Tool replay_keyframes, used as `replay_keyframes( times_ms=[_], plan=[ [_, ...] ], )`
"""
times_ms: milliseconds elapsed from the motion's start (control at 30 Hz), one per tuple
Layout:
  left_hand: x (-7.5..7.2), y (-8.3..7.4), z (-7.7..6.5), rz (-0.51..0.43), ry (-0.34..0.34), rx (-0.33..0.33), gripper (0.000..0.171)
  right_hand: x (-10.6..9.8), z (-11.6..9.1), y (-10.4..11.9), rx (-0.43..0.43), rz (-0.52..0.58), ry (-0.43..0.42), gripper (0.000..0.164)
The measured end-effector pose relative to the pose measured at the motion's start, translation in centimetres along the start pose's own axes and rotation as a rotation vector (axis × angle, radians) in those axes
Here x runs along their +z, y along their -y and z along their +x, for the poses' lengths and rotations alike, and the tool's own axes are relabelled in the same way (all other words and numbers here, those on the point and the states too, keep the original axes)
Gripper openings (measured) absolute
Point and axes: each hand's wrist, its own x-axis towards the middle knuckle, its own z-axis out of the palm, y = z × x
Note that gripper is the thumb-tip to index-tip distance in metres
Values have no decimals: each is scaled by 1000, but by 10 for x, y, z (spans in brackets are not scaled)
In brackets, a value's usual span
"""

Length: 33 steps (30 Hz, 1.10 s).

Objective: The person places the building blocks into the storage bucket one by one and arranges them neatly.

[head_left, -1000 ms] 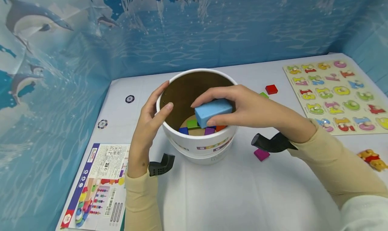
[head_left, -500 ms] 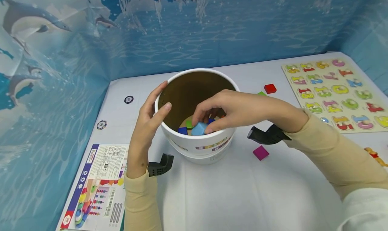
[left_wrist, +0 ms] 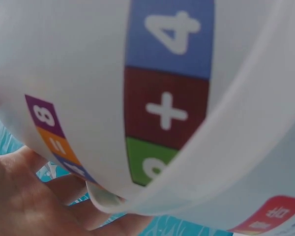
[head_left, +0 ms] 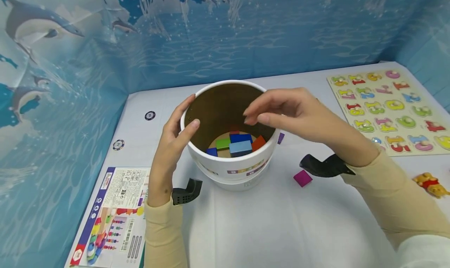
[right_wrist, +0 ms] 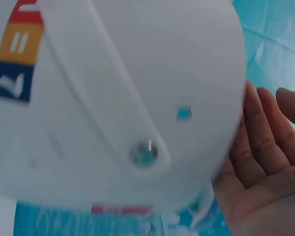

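Observation:
A white plastic bucket (head_left: pixel 228 164) with printed number strips stands upright at the middle of the table. My left hand (head_left: pixel 172 143) grips its left side, with the thumb at the rim and fingers round the outer wall; the left wrist view shows those fingers (left_wrist: pixel 64 189) against the bucket. My right hand (head_left: pixel 288 111) hovers over the right rim, fingers relaxed and holding nothing. Inside, a light blue block (head_left: pixel 240 148) lies at the front among a green block (head_left: pixel 223 144), a dark blue block (head_left: pixel 240 138) and a red-orange block (head_left: pixel 258 143).
A magenta block (head_left: pixel 302 178) and a partly hidden purple block (head_left: pixel 281 138) lie right of the bucket. Farther right are a number puzzle board (head_left: pixel 397 108) and a small bear figure (head_left: pixel 431 184). At left lie a printed box (head_left: pixel 116 213) and two round chips, one (head_left: pixel 118 144) nearer.
The light blue block went down into the bucket and was let go on the other blocks. My right hand rose back above the rim. My left hand stayed on the bucket.

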Motion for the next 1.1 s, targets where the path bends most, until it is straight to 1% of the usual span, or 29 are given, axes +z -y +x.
replay_keyframes(
  times_ms=[33, 100, 133, 167, 267, 300, 367, 433, 467, 533, 600, 667, 733, 833, 900, 933, 1000, 1100],
  plan=[
    [0, 0, 0, -1, 0, 0, 54, -4, -7, 0, 13, 4, -58, 23],
    [-1, 0, 0, -5, -2, -2, 54, -12, -22, -1, 68, 18, -176, 23],
    [-1, 0, 0, -7, -2, -1, 53, -17, -31, -5, 95, 36, -228, 23],
    [0, 0, 0, -9, -1, -2, 53, -22, -40, -9, 127, 32, -279, 24],
    [0, -1, 0, -15, 2, -2, 53, -39, -65, -33, 216, -62, -388, 26],
    [0, -2, 0, -16, 3, -2, 53, -45, -74, -44, 246, -105, -407, 27],
    [0, -2, 0, -17, 2, -2, 53, -55, -91, -69, 356, -226, -433, 29],
    [-1, -2, 0, -18, -3, -3, 53, -64, -107, -98, 463, -313, -430, 34],
    [-1, -2, 0, -18, -4, -2, 53, -68, -114, -114, 521, -345, -426, 37],
    [-1, -1, -1, -23, -4, -3, 53, -71, -124, -140, 617, -357, -407, 46],
    [0, -1, -1, -27, -3, -3, 53, -72, -128, -158, 670, -336, -375, 58],
    [0, 0, -1, -30, 0, -6, 53, -68, -125, -169, 705, -302, -344, 72],
    [0, 0, -1, -28, 0, -7, 53, -64, -117, -174, 730, -282, -315, 85],
    [0, 0, -1, -25, 1, -7, 53, -58, -105, -177, 758, -336, -295, 92],
    [0, 0, 0, -21, 2, -6, 53, -54, -99, -178, 773, -396, -303, 89],
    [0, 0, 0, -19, 1, -7, 53, -52, -98, -179, 768, -433, -313, 84],
    [0, 0, 0, -12, 0, -5, 53, -49, -97, -181, 757, -503, -350, 71],
    [0, 0, 0, -11, -2, -2, 54, -46, -101, -183, 718, -594, -415, 49]
  ],
)
